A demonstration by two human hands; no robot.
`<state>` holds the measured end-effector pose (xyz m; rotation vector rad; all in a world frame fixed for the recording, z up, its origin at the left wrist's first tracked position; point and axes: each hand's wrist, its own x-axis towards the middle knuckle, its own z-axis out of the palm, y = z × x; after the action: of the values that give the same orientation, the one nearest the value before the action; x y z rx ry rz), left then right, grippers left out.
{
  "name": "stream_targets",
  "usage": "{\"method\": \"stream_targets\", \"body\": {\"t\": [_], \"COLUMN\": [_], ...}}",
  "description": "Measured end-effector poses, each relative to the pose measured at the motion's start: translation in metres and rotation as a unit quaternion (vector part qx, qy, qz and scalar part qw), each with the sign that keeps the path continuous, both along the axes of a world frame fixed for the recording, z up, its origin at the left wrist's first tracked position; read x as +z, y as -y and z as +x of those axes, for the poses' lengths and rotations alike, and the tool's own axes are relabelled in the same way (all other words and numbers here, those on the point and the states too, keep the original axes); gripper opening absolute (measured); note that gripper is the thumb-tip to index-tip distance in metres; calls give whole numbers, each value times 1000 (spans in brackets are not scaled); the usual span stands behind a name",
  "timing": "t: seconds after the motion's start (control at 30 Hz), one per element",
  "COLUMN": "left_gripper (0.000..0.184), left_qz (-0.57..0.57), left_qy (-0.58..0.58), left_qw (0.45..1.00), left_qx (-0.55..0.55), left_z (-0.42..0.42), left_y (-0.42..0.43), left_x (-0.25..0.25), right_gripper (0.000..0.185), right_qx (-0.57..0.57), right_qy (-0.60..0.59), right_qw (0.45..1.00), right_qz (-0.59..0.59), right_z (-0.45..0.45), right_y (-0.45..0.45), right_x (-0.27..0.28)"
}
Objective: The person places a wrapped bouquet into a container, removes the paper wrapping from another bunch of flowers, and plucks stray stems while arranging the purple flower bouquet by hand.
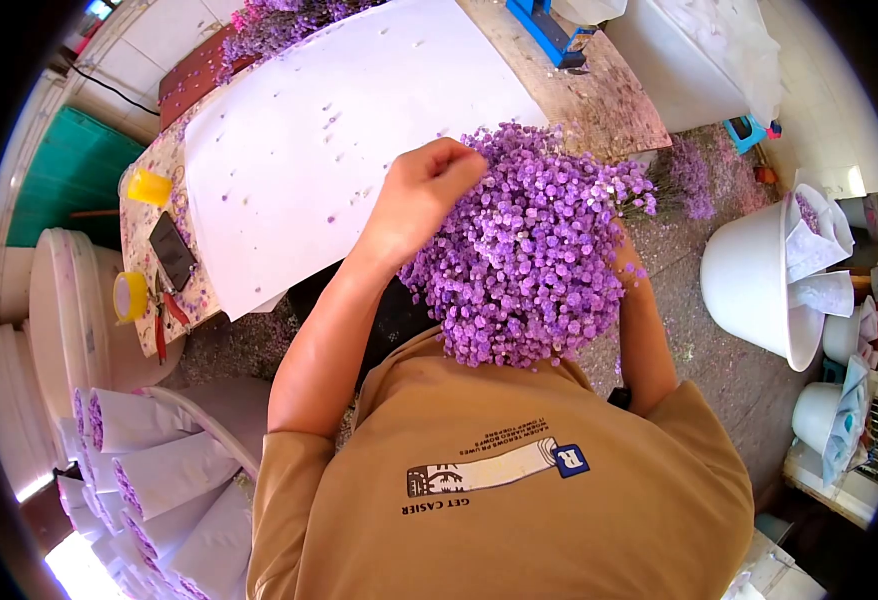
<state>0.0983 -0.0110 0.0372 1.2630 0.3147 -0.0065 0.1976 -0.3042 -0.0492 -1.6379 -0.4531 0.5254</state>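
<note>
A big round bunch of purple baby's breath is held up in front of my chest, blooms facing me. My right hand is behind its right side, mostly covered by the blooms, and bears the bunch; its stems are hidden. At the upper left edge of the bunch, my left hand has its fingers curled together. Whatever is between those fingertips, if anything, cannot be made out. Large white paper sheets lie on the table just beyond my left hand, scattered with small fallen blossoms.
On the table's left are yellow tape rolls, a phone and red-handled cutters. A blue tool lies at the back. Several paper-wrapped bunches stand lower left. A white tub stands right; loose purple flowers lie nearby.
</note>
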Motion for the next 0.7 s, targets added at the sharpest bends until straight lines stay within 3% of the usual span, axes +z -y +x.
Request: {"method": "stream_targets", "body": {"t": [0.07,0.13,0.23,0.3,0.33,0.4,0.47,0.53,0.57,0.6,0.67,0.7], "left_gripper": [19,17,19,19,19,25,30,27,29,29,32,34], "left_qz": [329,370,391,217,217,-129,-100,40,170,171,363,394], "left_qy": [106,60,94,115,114,26,28,-7,9,11,51,34], "left_qw": [938,925,916,969,969,991,995,997,982,982,928,916], "left_qx": [-24,-59,-5,33,32,-16,-11,-72,-81,-82,-64,-66], "left_z": [7,7,11,12,11,10,12,17,21,24,29,28], "left_y": [6,6,7,3,-1,-10,-5,-3,-1,-2,-6,-8], "left_x": [-12,-6,-21,-23,-20,-7,4,9,5,-4,-21,-17], "right_gripper": [40,39,40,40,41,41,42,42,42,43,43,44], "right_qx": [4,1,0,1,4,4,5,3,2,-6,-17,-14], "right_qy": [9,-5,32,31,29,33,37,21,22,8,-5,17], "right_qw": [1000,1000,999,999,999,999,999,1000,1000,1000,1000,1000], "right_qz": [7,7,-17,-17,-17,-15,-13,-12,-12,-4,3,-12], "right_z": [0,-1,-1,1,2,0,-2,-2,-3,-4,-4,-4], "right_y": [0,0,0,2,2,1,0,0,0,0,1,1], "right_x": [0,-1,0,-3,-4,-3,0,1,2,2,3,3]}}
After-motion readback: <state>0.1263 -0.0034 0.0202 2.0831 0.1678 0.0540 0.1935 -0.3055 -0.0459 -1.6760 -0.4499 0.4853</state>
